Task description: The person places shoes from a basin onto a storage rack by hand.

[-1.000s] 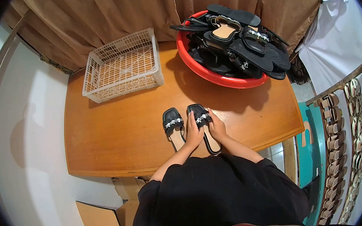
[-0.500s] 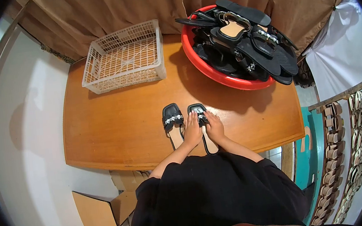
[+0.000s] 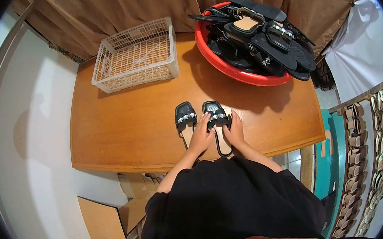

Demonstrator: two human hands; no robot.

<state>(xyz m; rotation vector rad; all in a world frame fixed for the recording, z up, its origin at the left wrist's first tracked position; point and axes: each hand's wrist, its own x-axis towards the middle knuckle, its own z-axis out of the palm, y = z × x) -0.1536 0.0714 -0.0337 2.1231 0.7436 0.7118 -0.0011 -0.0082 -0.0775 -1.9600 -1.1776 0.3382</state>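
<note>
Two black slide sandals with sparkling stone-trimmed straps lie side by side on the wooden table, toes pointing away from me. My left hand (image 3: 201, 136) is between them, its fingers on the left edge of the right sandal's (image 3: 223, 143) strap and its thumb by the footbed. To the right of that same sandal is my right hand (image 3: 234, 130), fingers spread and stretched out, thumb near the strap's right side. The left sandal (image 3: 185, 114) lies flat, its heel partly hidden behind my left hand.
On the table (image 3: 119, 135), a white plastic crate (image 3: 138, 81) stands at the back left. A red basin (image 3: 247, 78) heaped with black sandals (image 3: 270, 47) is at the back right. Brown curtains (image 3: 144, 9) hang behind. Racks of sandals (image 3: 356, 149) stand at far right.
My hands have moved from lying over the right sandal's strap to its two sides, so more of the strap and footbed shows. The view has shifted slightly.
</note>
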